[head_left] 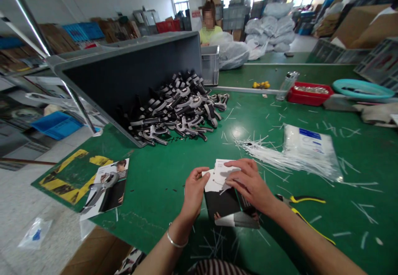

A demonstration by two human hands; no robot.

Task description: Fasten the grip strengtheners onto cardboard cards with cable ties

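Note:
A printed cardboard card (pixel 222 202) in white, black and grey lies in front of me, with small holes near its top. My left hand (pixel 194 190) pinches its upper left edge, thumb on top. Over its upper right part, my right hand (pixel 248 179) has bent fingers on the card; its thumb is hidden. A thin strip runs near the holes by the right fingertips. Yellow-handled pliers (pixel 306 213) lie right of my right forearm. White cable ties (pixel 280 157) are heaped beyond it, partly in a clear plastic bag (pixel 311 148).
A grey crate (pixel 124 68) lies tipped on its side, spilling grey-and-black spring hand grips (pixel 183 109). Another card (pixel 122 179) with a hand grip (pixel 102 188) sits at the left table edge. A red tray (pixel 309 95) is back right. One person (pixel 209 28) is across the table.

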